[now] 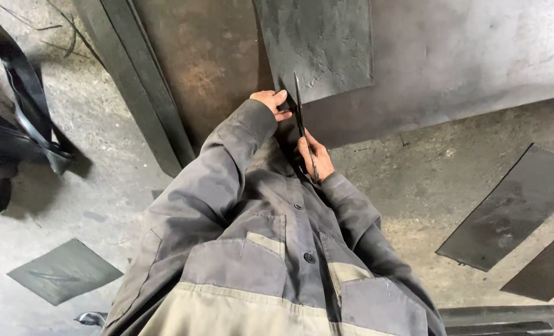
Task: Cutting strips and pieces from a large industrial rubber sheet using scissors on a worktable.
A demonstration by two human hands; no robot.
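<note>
Our right hand (315, 157) closed around handles of shears (302, 121), blades pointing away from us into edge of dark sheet (317, 46). Our left hand (273, 102) pinches sheet edge just beside blades. We judge: keep sheet taut, blades square to edge, fingers out of cut path. Rusty panel (202, 62) leans left; cut pieces (513, 208) lie on floor (414, 180).

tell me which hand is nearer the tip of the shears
Left. The left hand sits beside the upper blades of the shears, near the tip; the right hand grips the handles below.
</note>
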